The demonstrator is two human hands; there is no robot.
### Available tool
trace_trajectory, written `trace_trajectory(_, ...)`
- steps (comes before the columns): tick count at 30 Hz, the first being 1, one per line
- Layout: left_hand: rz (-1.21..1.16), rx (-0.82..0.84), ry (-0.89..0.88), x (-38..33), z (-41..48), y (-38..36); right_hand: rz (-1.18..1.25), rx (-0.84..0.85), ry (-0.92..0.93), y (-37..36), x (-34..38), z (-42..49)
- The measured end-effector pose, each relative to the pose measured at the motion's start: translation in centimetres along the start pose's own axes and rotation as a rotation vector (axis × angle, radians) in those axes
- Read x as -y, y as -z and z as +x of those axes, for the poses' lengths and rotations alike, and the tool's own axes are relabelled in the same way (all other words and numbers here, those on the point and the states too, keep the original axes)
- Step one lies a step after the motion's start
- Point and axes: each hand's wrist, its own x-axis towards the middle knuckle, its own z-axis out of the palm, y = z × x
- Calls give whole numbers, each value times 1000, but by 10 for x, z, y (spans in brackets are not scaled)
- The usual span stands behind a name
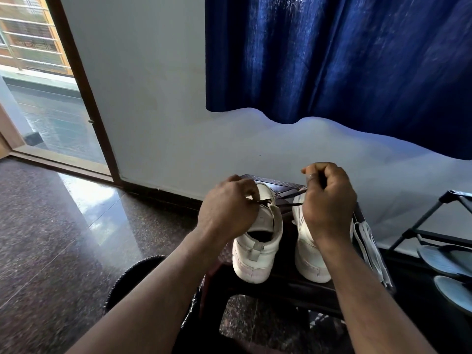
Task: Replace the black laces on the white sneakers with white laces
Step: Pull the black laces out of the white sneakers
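Two white sneakers stand heel-toward-me on a dark stool [288, 287]: the left sneaker [258, 251] and the right sneaker [310, 261]. A black lace [291, 198] runs taut between my hands above the left sneaker's tongue. My left hand [229, 210] pinches one end of it over the left sneaker. My right hand [328, 200] is closed on the other end, raised over the right sneaker and hiding its front. White laces [370, 249] lie bundled on the stool's right edge.
A black metal shoe rack [431, 233] holding grey slippers [444, 261] stands to the right. A blue curtain [344, 60] hangs on the wall behind. An open doorway [51, 123] is at the left, with polished granite floor [63, 238]. A black object [132, 277] sits by my left forearm.
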Motion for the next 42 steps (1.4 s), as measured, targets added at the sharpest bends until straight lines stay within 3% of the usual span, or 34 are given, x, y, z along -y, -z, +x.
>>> trace_trajectory(3,118,41,-153,-2,1,-10,-124,91,36,-2,-8,-4)
trace_trajectory(10,196,57,-181,-1,6,-16,-481,128,165,-2,1,-21)
trace_trajectory(13,158,45,-190,0,9,-16,-491,240,205,-4,5,-30)
trace_trajectory(17,-142,57,37,4,17,-13,-511,317,273,-7,-1,-39)
trace_trajectory(20,-555,83,270,12,20,-15,-626,275,285,-10,-4,-42)
trace_trajectory(22,-797,61,349,12,20,-16,-671,244,276,-12,-3,-42)
trace_trajectory(25,-969,54,365,13,20,-19,-683,230,270,-15,-1,-41)
trace_trajectory(27,-832,79,232,14,21,-16,-649,222,259,-15,0,-41)
trace_trajectory(31,-32,-22,-316,13,22,-9,-618,233,248,-13,-3,-40)
trace_trajectory(34,160,-56,-401,11,20,-12,-635,242,252,-13,-5,-40)
trace_trajectory(36,17,-87,-284,7,19,-15,-649,233,262,-15,-4,-40)
trace_trajectory(40,-979,-68,159,1,20,-1,-668,217,229,-17,-7,-40)
trace_trajectory(42,-934,-23,144,8,22,10,-664,208,222,-18,-7,-40)
